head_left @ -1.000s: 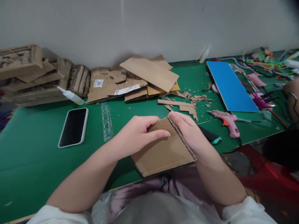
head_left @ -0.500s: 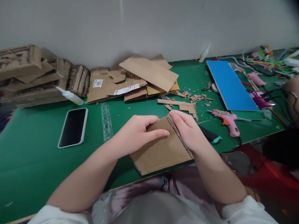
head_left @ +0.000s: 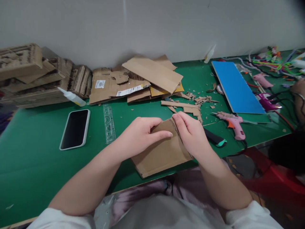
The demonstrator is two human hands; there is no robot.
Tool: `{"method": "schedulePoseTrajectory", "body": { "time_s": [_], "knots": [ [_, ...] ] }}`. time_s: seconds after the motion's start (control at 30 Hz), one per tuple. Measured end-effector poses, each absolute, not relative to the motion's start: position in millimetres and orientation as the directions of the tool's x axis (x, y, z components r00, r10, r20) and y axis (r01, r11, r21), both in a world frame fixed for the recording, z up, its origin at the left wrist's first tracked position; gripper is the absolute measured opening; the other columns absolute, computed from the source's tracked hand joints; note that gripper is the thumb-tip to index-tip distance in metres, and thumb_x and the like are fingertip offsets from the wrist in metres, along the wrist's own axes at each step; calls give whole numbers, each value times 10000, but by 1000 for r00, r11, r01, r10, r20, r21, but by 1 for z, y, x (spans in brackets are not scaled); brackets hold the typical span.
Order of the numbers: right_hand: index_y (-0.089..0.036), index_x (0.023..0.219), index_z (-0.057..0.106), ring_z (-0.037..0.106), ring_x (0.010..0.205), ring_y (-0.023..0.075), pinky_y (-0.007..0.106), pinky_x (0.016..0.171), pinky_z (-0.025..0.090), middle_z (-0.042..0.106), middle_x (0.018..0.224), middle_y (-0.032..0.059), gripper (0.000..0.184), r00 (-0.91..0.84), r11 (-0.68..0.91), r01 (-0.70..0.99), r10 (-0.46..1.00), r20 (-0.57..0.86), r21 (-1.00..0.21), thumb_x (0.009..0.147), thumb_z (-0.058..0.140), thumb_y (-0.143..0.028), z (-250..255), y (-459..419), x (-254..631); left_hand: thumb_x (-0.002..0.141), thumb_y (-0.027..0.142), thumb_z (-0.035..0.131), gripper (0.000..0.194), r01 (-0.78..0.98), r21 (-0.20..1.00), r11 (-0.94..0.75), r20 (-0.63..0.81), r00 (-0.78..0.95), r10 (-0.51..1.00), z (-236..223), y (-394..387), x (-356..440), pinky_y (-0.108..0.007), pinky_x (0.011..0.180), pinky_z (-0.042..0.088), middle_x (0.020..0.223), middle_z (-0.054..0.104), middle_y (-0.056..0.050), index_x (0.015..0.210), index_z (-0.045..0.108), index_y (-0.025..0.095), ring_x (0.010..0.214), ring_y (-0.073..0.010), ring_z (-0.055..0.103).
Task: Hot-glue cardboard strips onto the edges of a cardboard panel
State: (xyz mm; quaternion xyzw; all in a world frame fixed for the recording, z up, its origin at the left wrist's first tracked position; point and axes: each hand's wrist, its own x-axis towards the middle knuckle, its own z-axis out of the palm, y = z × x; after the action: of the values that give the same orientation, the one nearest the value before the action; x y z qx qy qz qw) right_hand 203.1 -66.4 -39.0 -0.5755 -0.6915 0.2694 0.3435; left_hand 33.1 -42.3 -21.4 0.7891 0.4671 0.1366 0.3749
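Observation:
Between my two hands is a piece of cardboard (head_left: 162, 156), tilted above the table's front edge, with a layered edge on its right side. My left hand (head_left: 146, 136) grips it from the far left, thumb flat on top and the other fingers out of sight beneath. Along the right edge, my right hand (head_left: 190, 133) is closed on the board, its fingertips near the far corner. A black cutter with a teal end (head_left: 215, 138) lies just right of my right hand. Beyond the hands are a stepped cardboard offcut (head_left: 190, 108) and torn scraps.
Left on the green table (head_left: 30, 159) are a phone (head_left: 75, 128), a clear stencil ruler (head_left: 109, 124) and a glue bottle (head_left: 72, 97). Cardboard sheets (head_left: 152, 73) lie along the wall. Rightward are a pink glue gun (head_left: 234, 124), a blue board (head_left: 238, 87), cables and another person's arm (head_left: 299, 89).
The cardboard's near right corner has swung inward to the left and slightly away from me. My right hand has turned further over its edge; my left hand has barely moved.

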Motion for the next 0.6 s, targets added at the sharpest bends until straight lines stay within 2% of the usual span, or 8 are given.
{"method": "schedulePoseTrajectory", "body": {
  "time_s": [0.37,0.6],
  "knots": [
    [-212,687,407,407,486,112,235,501,265,429,538,-27,288,-104,255,778,954,282,-575,933,308,-324,-39,-70,200,774,541,515,462,629,719,-296,-124,534,836,-20,-42,34,-209,446,222,512,370,63,551,357,169,497,-76,348],
    [-203,720,459,447,485,120,231,492,271,475,547,-13,297,-111,268,806,945,309,-529,934,294,-326,-38,-72,198,777,530,519,467,641,701,-313,-115,535,837,-18,-43,34,-209,450,222,505,356,66,546,335,169,492,-72,337]
  ]
}}
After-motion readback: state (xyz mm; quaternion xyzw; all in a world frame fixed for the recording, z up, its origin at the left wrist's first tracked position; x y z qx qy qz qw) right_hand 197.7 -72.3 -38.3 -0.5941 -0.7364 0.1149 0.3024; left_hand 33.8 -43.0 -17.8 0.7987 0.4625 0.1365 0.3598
